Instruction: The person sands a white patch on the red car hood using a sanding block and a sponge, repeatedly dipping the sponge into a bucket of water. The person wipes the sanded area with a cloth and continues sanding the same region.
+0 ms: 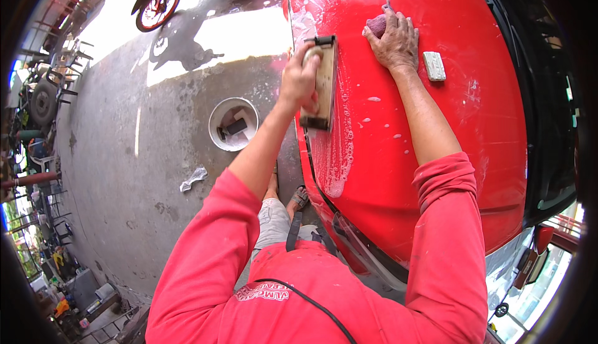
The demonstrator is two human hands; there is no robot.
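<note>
My left hand (pixel 301 77) grips the knob of a long hand sanding block (pixel 324 104) with a dark clamp at its far end. The block lies along the left edge of a red car hood (pixel 386 176), where whitish foam streaks the paint. Further right, my right hand (pixel 397 42) presses a purplish sponge-like wad (pixel 376 25) against the hood, fingers curled over it. What the wad is made of is hard to make out. A small whitish block (pixel 434 66) rests on the hood just right of that hand.
A white bucket (pixel 216 124) with dark and pale pieces in it stands on the concrete floor (pixel 106 132) to the left. Near it lies a white crumpled cloth (pixel 194 179). A motorcycle wheel (pixel 158 9) is far left; the car's windshield (pixel 551 95) borders the right.
</note>
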